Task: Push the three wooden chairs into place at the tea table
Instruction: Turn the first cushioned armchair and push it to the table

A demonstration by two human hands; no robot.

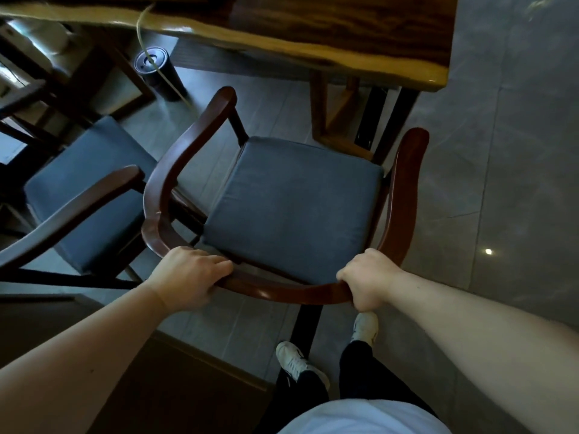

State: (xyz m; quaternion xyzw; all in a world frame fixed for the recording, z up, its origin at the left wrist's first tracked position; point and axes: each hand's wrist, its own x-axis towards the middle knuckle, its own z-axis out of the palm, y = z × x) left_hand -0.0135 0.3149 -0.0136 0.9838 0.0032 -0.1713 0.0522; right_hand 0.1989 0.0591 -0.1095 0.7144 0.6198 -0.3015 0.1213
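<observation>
A dark wooden armchair [166, 189] with a grey-blue seat cushion stands in front of me, facing the tea table [313, 36]. My left hand [188, 277] and my right hand [366, 278] both grip its curved back rail, one at each end. The cushion's front edge sits near the table's leg frame [338, 120], short of the tabletop's edge. A second chair [72, 208] of the same kind stands close on the left, its armrest nearly touching the first. Part of a third dark wooden chair [47, 89] shows at the upper left, under the tabletop.
A black cylindrical container [158, 73] stands on the tiled floor beside the table, with a pale hose running into it. My feet in white shoes [300, 361] are just behind the chair. A dark low block [141, 386] lies at my lower left. Open grey tiles stretch to the right.
</observation>
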